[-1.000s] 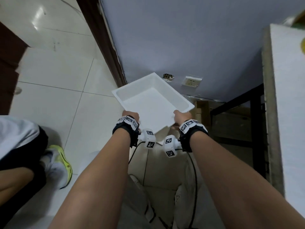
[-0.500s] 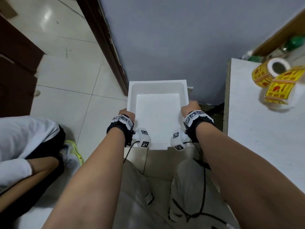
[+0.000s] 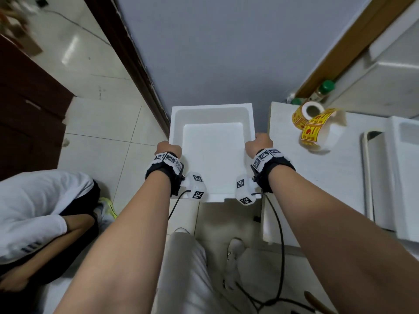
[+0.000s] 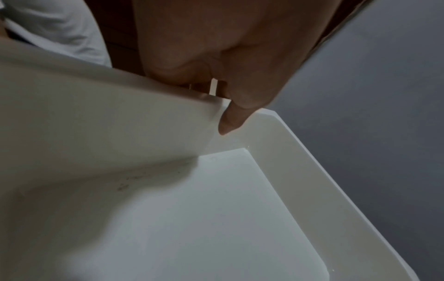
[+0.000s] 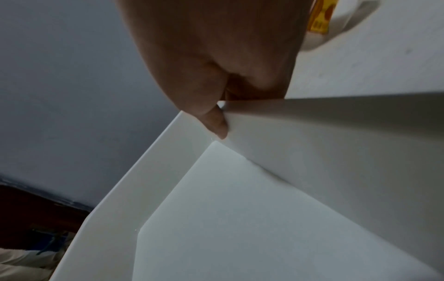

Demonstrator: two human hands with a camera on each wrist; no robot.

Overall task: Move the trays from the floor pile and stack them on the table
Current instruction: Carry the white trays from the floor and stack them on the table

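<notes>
I hold a white rectangular tray point(image 3: 212, 155) in the air, level, just left of the white table point(image 3: 328, 177). My left hand point(image 3: 169, 148) grips its left rim and my right hand point(image 3: 258, 145) grips its right rim. In the left wrist view my thumb point(image 4: 230, 121) lies inside the tray's wall point(image 4: 108, 117), the other fingers hidden outside it. The right wrist view shows the same pinch: thumb point(image 5: 216, 125) inside the tray's wall point(image 5: 336, 142). More white trays point(image 3: 394, 177) lie on the table at the right.
A roll of yellow labels point(image 3: 315, 123) lies on the table's far left corner, near my right hand. Green-capped bottles point(image 3: 324, 89) stand behind it. A grey wall point(image 3: 226, 53) is straight ahead. Another person point(image 3: 34, 211) crouches on the tiled floor at the left.
The tray has come up from a tilted, low position to level at table height and turned square to me. The table top with the label roll and trays has come into view.
</notes>
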